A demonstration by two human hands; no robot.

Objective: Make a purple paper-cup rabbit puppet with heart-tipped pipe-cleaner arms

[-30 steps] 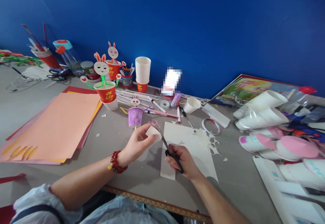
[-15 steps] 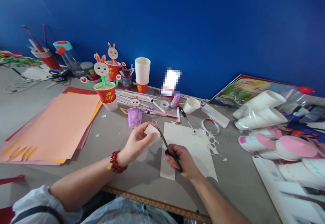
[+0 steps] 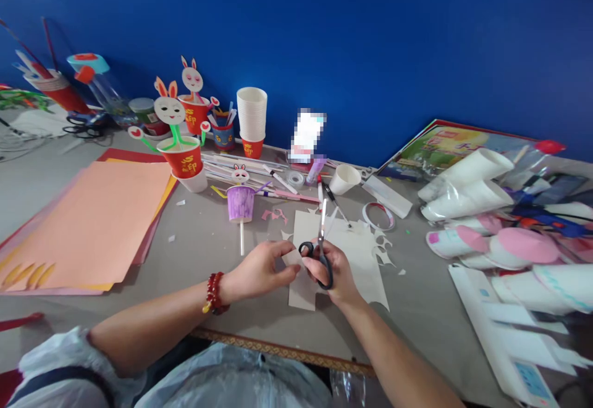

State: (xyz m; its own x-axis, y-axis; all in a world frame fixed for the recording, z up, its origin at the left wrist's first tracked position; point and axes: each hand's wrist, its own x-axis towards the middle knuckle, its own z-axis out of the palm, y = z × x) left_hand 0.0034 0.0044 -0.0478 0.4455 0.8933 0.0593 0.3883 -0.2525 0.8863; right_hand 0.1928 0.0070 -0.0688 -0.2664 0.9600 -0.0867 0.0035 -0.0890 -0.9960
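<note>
My left hand [image 3: 262,270], with a red bead bracelet at the wrist, pinches a small piece of white paper [image 3: 291,261] between thumb and fingers. Part of that piece is hard to tell from the sheet behind it. Black-handled scissors [image 3: 322,238] are in my right hand [image 3: 340,275], blades pointing up and away from me. Both hands are close together over a larger white paper sheet [image 3: 365,272] with cut-out edges. Just beyond my left hand stands a purple paper cup [image 3: 240,204] with a rabbit face and a white straw under it.
Coloured paper sheets [image 3: 106,216] lie at the left. Red cups with rabbit figures [image 3: 180,156] and a stack of white cups [image 3: 252,115] stand at the back. Markers, a tape roll [image 3: 378,216] and a white cup [image 3: 345,179] are beyond the sheet. Paper cups and a white tray [image 3: 486,328] fill the right.
The scissors have come away from the small paper piece and now point up. My left hand has moved right and down with the piece, closer to my right hand. The view shifted slightly.
</note>
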